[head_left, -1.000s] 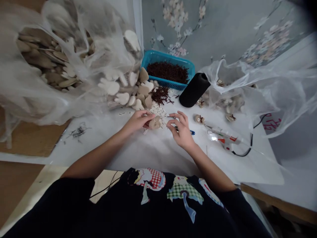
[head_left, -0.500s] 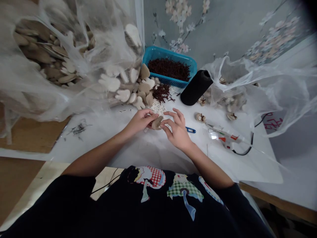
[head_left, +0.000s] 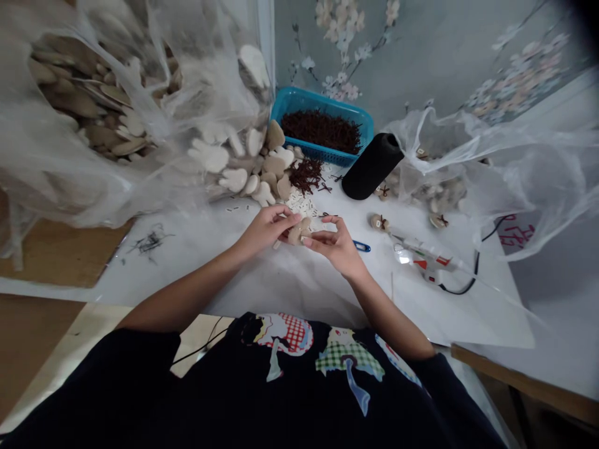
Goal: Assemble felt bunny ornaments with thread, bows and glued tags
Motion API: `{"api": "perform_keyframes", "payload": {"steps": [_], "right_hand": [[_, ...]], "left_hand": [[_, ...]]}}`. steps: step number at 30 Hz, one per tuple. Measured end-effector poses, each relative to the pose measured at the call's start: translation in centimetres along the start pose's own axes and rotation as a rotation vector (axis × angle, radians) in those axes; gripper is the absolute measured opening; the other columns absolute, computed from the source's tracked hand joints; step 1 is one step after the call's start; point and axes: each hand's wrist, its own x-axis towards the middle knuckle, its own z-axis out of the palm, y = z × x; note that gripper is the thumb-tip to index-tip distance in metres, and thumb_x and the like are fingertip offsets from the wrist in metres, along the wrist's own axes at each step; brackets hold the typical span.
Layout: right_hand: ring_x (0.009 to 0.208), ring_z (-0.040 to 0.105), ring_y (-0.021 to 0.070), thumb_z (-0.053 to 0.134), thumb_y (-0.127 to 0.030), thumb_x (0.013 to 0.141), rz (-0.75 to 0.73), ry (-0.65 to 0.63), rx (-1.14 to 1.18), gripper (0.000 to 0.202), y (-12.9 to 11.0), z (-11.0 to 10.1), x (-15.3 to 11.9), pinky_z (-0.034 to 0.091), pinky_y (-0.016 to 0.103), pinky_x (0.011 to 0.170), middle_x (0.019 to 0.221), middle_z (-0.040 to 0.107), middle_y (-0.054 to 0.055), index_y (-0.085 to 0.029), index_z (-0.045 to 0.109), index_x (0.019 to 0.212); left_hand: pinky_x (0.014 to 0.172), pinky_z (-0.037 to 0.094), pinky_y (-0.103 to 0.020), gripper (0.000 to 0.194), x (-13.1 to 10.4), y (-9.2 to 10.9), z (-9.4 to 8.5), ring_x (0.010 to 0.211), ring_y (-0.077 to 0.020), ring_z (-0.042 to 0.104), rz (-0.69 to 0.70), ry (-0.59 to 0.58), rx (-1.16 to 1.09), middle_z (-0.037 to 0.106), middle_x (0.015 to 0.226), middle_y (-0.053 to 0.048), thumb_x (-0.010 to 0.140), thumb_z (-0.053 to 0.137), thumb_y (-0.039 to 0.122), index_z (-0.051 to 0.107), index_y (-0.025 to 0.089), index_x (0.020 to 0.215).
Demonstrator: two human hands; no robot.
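Note:
My left hand [head_left: 262, 229] grips a small beige padded felt piece [head_left: 296, 233] by its left side. At the right edge of that piece, the thumb and fingers of my right hand [head_left: 340, 249] are closed on it; a small pale spot shows at the thumb tip, and I cannot tell what it is. Just beyond the hands lie tiny white labels [head_left: 302, 204] in a scattered heap. Behind them are dark brown bows [head_left: 307, 176] and a pile of beige and white felt pieces [head_left: 274, 165]. A blue thread snipper [head_left: 362, 246] rests beside my right hand.
A blue basket [head_left: 367, 128] of brown bows stands at the back, next to a black thread cone [head_left: 373, 166]. Large clear bags flank the table [head_left: 243, 284]: one of felt pieces [head_left: 187, 118], one of finished ones [head_left: 515, 156]. A corded glue gun [head_left: 428, 259] lies right.
My right hand has closed in on the felt piece, its fingers lowering and drawing together at the edge. The piece has turned slightly in my left hand.

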Motion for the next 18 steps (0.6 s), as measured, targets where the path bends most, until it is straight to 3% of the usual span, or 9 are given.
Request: {"api": "perform_keyframes", "payload": {"steps": [4,7,12,15,18], "right_hand": [[0.060,0.057,0.0133,0.083,-0.043,0.061,0.063,-0.045,0.049,0.067,-0.5,-0.2,-0.3,0.043,0.026,0.059,0.072,0.067,-0.007,-0.029,0.034,0.103],[0.068,0.060,0.0149,0.076,-0.045,0.069,-0.009,-0.055,-0.036,0.059,-0.5,-1.6,0.2,0.045,0.028,0.063,0.082,0.069,-0.003,-0.027,0.038,0.110],[0.085,0.060,0.0218,0.058,-0.034,0.085,-0.317,0.208,-0.729,0.023,0.3,-5.2,3.3,0.047,0.038,0.080,0.098,0.069,0.007,-0.020,0.059,0.103],[0.096,0.058,0.0267,0.059,-0.030,0.084,-0.342,0.164,-1.015,0.019,1.1,-6.3,5.2,0.046,0.042,0.088,0.100,0.068,0.010,-0.019,0.066,0.097],[0.101,0.058,0.0272,0.056,-0.026,0.085,-0.342,0.138,-1.081,0.017,1.7,-6.3,6.4,0.046,0.041,0.089,0.102,0.067,0.011,-0.019,0.068,0.093]], "left_hand": [[0.046,0.046,-0.017,0.033,-0.2,0.4,0.2,0.047,-0.0089,0.054,0.017,-0.041,0.038,0.056,0.053,0.003,0.077,0.074,0.045,0.058,0.017,0.070],[0.047,0.047,-0.018,0.033,-0.2,0.6,-0.1,0.048,-0.0094,0.055,0.020,-0.044,0.051,0.057,0.054,0.002,0.076,0.074,0.045,0.059,0.017,0.070],[0.049,0.051,-0.019,0.033,0.5,0.5,-0.9,0.052,-0.0111,0.059,0.023,0.043,0.027,0.063,0.060,0.000,0.076,0.075,0.045,0.060,0.016,0.072],[0.048,0.052,-0.019,0.031,0.9,0.1,-1.2,0.053,-0.0109,0.061,-0.004,0.050,-0.002,0.064,0.062,-0.001,0.077,0.075,0.042,0.059,0.015,0.072],[0.051,0.055,-0.021,0.029,1.1,-0.3,-1.4,0.055,-0.0124,0.064,-0.019,0.010,-0.001,0.066,0.064,-0.002,0.080,0.074,0.039,0.059,0.015,0.073]]}}
